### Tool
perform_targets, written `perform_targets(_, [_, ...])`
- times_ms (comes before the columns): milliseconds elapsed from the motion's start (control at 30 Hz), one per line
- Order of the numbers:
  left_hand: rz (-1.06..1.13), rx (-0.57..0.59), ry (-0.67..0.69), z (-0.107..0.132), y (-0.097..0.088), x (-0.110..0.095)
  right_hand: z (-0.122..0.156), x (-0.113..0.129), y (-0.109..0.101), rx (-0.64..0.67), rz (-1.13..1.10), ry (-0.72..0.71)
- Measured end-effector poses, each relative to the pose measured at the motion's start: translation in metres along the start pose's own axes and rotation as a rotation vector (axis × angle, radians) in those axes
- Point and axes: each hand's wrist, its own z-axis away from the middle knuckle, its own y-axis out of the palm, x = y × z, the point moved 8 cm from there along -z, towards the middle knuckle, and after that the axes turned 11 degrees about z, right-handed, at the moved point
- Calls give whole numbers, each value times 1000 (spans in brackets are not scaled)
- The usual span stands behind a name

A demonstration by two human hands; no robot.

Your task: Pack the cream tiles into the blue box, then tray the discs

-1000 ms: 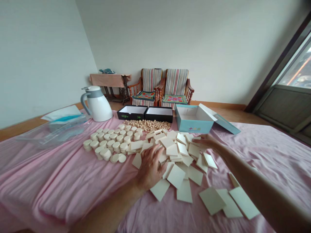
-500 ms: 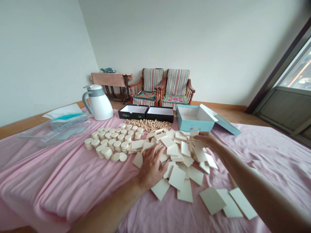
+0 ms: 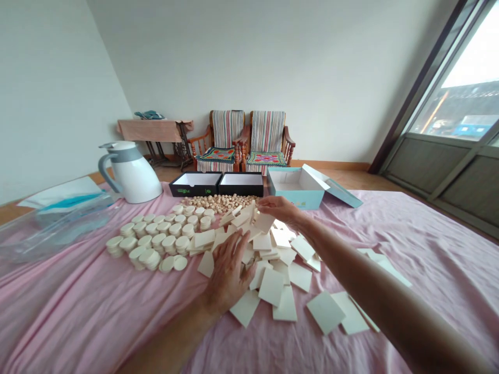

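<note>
Lays the left hand (image 3: 228, 267) palm down on the near side of the tiles (image 3: 273, 284), fingers spread apart and pressing flat on the top pieces. Reaches the right hand (image 3: 278, 208) to the far edge of the same heap, just short of the beads (image 3: 218, 201), fingers curved together over a few tiles tipped up on edge. Cannot tell whether clamped on them or only nudging them.

Looks partly done, judging by the layout. Already in order, it seems: discs (image 3: 156, 241) in short stacks, set in rows just left of the tiles, and beads gathered in one low heap in front of the black boxes (image 3: 197, 183).

Not yet in order, by the look of it: tiles loose and overlapping in the middle of the cloth (image 3: 97, 311), tilted at all angles, with no square stack anywhere. Several strays flat on the cloth at the near right, well apart from the main heap and out of reach of either hand as placed.

Shows only white insides in the black boxes and the blue box (image 3: 292, 199), lid (image 3: 339, 191) leaning open beside it, so nothing boxed so far as visible. Most of the handling of the tiles probably still to come.
</note>
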Motion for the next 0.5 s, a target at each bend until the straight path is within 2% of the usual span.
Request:
perform_targets(67, [-6, -5, 12, -1, 0, -1, 7, -5, -22, -20, 118, -39])
perform_targets(133, [-13, -13, 30, -2, 0, -2, 18, -22, -48, -21, 331, 1])
perform_targets(233, [-24, -30, 41, -3, 0, -3, 42, -52, -69, 131, 674, 47])
perform_targets(367, [-31, -41, 39, -2, -1, -3, 78, -76, -61, 384, 911, 40])
perform_targets(433, [-30, -46, 41, -1, -1, -3, 89, -78, -48, 440, 950, 9])
perform_targets(500, [-30, -49, 46, -1, -1, -3, 94, -76, -35, 439, 963, -69])
